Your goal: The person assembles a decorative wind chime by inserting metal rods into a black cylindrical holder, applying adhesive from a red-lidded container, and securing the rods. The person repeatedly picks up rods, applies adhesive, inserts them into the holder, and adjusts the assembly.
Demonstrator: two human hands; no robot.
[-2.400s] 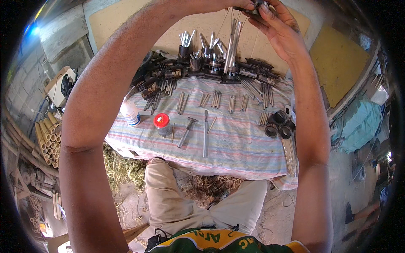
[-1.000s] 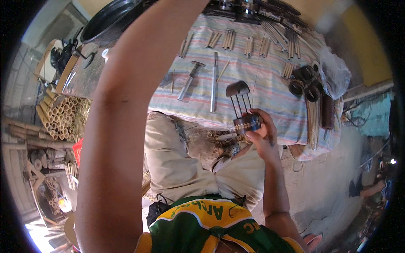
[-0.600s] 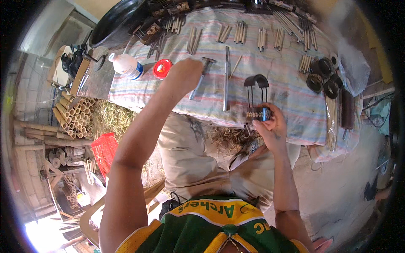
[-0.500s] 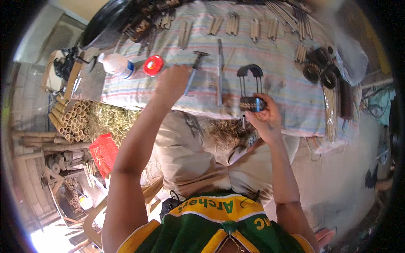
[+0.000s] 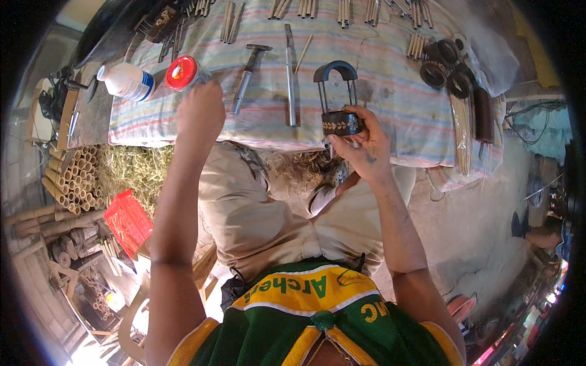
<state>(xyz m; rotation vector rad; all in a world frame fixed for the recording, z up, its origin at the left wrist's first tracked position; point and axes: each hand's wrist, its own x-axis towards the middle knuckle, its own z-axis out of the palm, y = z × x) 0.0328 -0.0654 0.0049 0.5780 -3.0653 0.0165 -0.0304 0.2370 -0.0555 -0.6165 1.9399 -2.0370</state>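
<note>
My right hand [image 5: 369,143] grips a small dark frame [image 5: 343,124]: a black curved band with a pale flower-and-leaf pattern, joined by thin rods to a black arch beyond it. Thumb and fingers close on the band's right side, at the table's near edge. My left hand [image 5: 201,110] is just beside a clear jar with a red lid [image 5: 182,73], knuckles up; its fingers are hidden, and whether it touches the jar is unclear. Between the hands lie a hammer [image 5: 244,82], a long slim metal tool [image 5: 290,79] and a thin stick [image 5: 303,53].
A striped cloth [image 5: 390,91] covers the table. A white bottle [image 5: 126,82] lies at the left. Bundles of short sticks [image 5: 345,12] line the far side. Black rings [image 5: 448,67] and a plastic bag [image 5: 488,55] are at the right. Cut bamboo [image 5: 76,177] and a red crate [image 5: 129,222] stand lower left.
The whole view has shifted, so the table things sit farther left and up. My left hand has moved away from the hammer, toward me and left. The right hand still holds the dark frame.
</note>
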